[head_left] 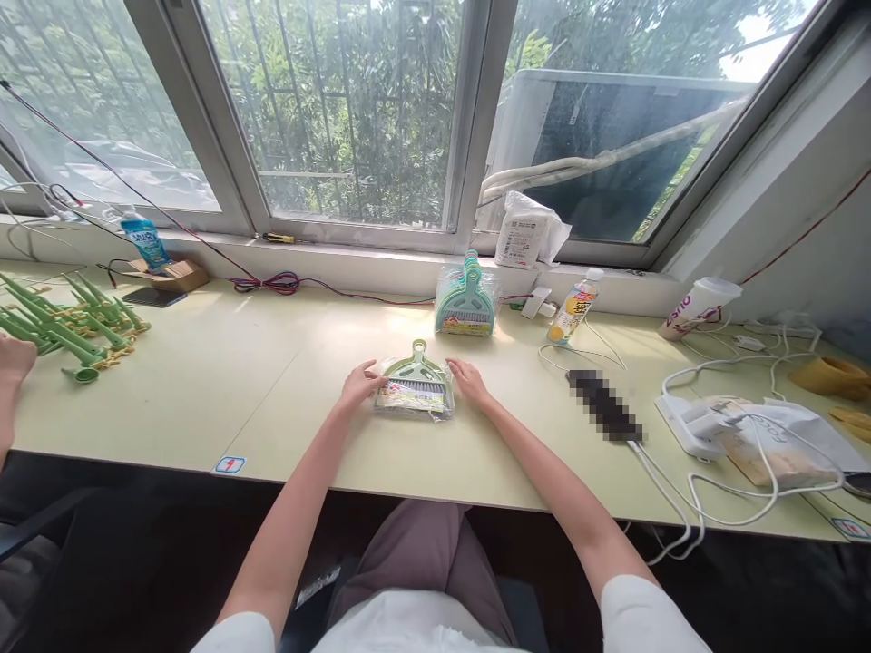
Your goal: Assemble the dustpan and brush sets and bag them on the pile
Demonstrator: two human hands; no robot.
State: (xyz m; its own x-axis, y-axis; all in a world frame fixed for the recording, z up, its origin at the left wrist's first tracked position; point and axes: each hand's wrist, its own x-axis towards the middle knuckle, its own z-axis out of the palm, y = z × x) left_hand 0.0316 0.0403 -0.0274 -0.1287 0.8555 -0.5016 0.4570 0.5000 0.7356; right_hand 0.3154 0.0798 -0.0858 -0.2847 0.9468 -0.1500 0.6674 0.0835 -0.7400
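A small green dustpan and brush set (416, 385) in a clear plastic bag lies on the table in front of me, its handle pointing away. At its left edge is my left hand (358, 385), fingers apart and thumb touching the bag. My right hand (468, 381) rests beside the right edge, fingers stretched out, with fingertips close to the plastic. Neither hand is closed around the set. Farther back, a stack of similar bagged dustpan sets (466, 295) leans near the window ledge.
Green plastic parts (82, 322) are piled at the left, near another person's hand (14, 358). To the right are a drink bottle (575, 307), a pixelated dark object (604, 405), a paper cup (700, 308), a power strip (690, 426) and loose white cables.
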